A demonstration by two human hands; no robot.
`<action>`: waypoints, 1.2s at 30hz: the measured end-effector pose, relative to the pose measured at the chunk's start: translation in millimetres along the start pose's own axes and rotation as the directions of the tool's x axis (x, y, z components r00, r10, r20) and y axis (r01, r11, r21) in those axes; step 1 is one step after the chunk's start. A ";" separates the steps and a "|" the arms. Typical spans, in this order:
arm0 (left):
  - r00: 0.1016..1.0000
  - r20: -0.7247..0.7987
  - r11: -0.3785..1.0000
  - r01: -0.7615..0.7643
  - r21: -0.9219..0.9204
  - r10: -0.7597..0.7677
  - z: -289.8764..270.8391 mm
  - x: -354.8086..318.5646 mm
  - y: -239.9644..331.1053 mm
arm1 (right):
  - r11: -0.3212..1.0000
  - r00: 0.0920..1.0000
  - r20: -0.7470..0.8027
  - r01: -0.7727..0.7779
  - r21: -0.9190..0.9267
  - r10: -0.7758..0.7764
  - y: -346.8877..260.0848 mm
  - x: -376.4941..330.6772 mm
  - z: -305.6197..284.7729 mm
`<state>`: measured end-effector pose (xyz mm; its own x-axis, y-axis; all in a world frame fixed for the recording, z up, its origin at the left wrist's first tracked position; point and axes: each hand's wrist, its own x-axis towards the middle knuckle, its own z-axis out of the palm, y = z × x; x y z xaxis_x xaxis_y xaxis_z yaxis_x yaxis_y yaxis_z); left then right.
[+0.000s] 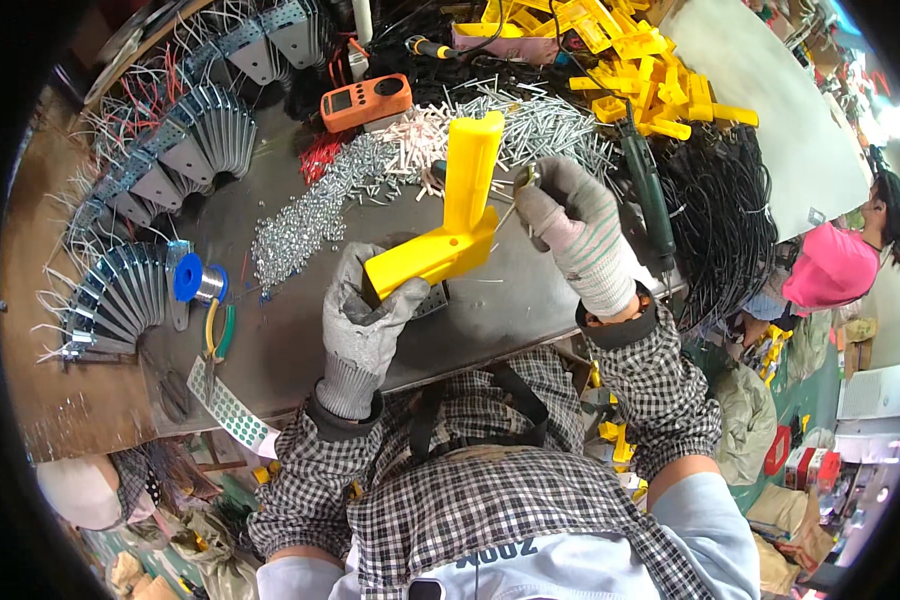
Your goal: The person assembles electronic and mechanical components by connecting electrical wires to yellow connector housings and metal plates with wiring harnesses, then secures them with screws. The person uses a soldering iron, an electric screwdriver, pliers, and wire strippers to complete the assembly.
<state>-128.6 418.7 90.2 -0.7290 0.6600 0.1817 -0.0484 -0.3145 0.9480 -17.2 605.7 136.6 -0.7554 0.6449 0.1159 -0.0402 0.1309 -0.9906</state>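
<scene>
My left hand (365,310), in a grey knit glove, grips the lower end of a yellow L-shaped plastic part (457,215), which stands up from the metal table (300,330). My gloved right hand (570,225) pinches a small metal screw or pin (523,182) just right of the part's upright arm. A small perforated metal plate (432,300) lies under the yellow part.
A heap of silver screws (310,215) and white pins (410,135) lies behind. Also there: an orange meter (365,100), yellow parts (630,60), black cables (720,210), a green electric screwdriver (645,185), stacked metal brackets (130,290), a solder spool (195,280), pliers (218,335). A person in pink (835,265) is at right.
</scene>
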 end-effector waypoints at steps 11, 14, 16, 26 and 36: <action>0.991 0.130 1.000 -0.029 0.006 0.028 -6.9 -1.0 4.9 | 0.992 0.985 0.161 0.080 -0.099 -0.063 -8.8 1.1 -6.8; 0.988 0.143 0.931 0.107 -0.350 -0.060 -16.2 0.7 -2.5 | 0.883 0.962 0.163 0.268 -0.386 -0.221 -19.3 -2.6 -1.2; 0.995 0.095 0.911 0.068 -0.406 -0.032 -17.1 -1.1 -13.6 | 0.907 0.967 0.166 0.239 -0.346 -0.192 -22.3 -3.4 5.9; 0.966 -0.253 0.987 -0.085 -0.137 0.048 13.6 -3.9 -20.8 | 0.993 0.978 -0.173 0.115 -0.009 -0.115 3.0 -8.2 35.1; 0.908 -0.222 0.930 -0.316 0.190 0.354 15.0 3.1 -27.9 | 0.992 0.994 -0.027 0.108 -0.065 -0.110 -3.1 -12.3 31.2</action>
<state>-119.3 439.7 68.2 -0.8312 0.3365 0.4427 0.3148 -0.3714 0.8735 -28.2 573.9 135.9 -0.7283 0.6469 0.2259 -0.0787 0.2485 -0.9654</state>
